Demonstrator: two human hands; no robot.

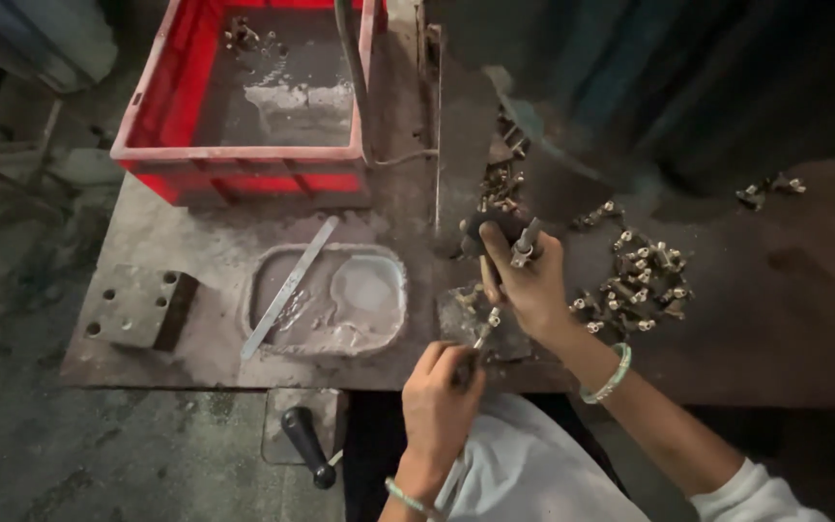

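My right hand (526, 280) grips a dark knob-like handle (495, 226) at the machine's base, with a small metal fitting (526, 244) between its fingers. Below it, my left hand (440, 401) pinches a thin tool (483, 335) whose tip points up toward a small brass part. A pile of small brass fittings (642, 282) lies just right of my right hand on the metal bench. More fittings (501, 184) are heaped behind the handle. Both wrists wear light green bangles.
A red plastic crate (244, 159) holding a few parts stands at the back left. A shallow oily metal tray (388, 333) carries a flat steel strip (292, 283). A drilled steel block (137, 307) sits left; a black lever handle (307, 445) lies at the bench's front edge.
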